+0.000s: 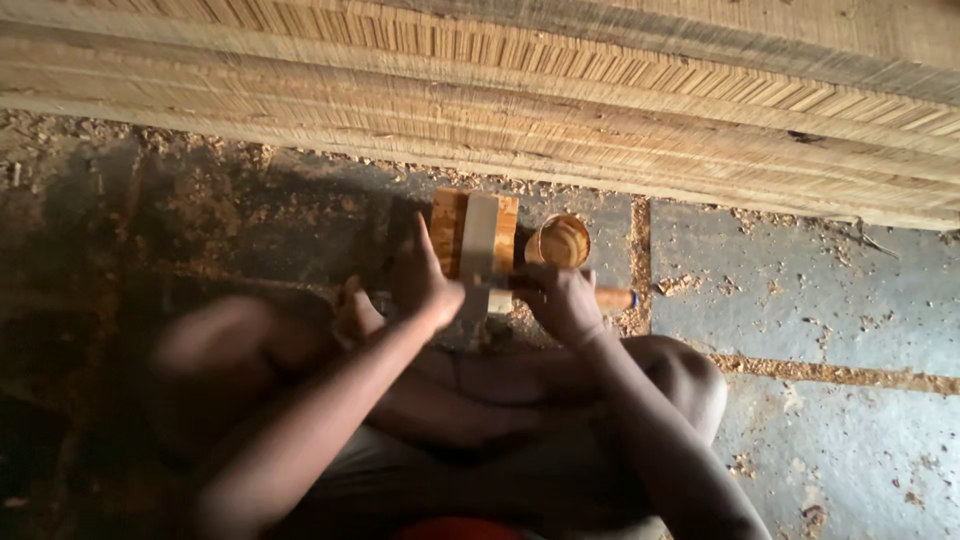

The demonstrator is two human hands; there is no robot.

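Note:
I sit cross-legged on the floor. My right hand (562, 303) grips a tool with a wooden handle (613, 298) that sticks out to the right of my fist. My left hand (424, 278) is raised with fingers straight and apart, beside a pale wooden strip (478, 238) that lies on an orange-brown block (447, 225). The tool's working end meets the near end of the strip; that part is blurred. A small round tin (560, 241) of amber paste stands just right of the block.
A stack of long pale timber boards (600, 90) runs across the top. Sawdust and shavings litter the concrete floor (800, 300). My knees (690, 370) frame the work spot.

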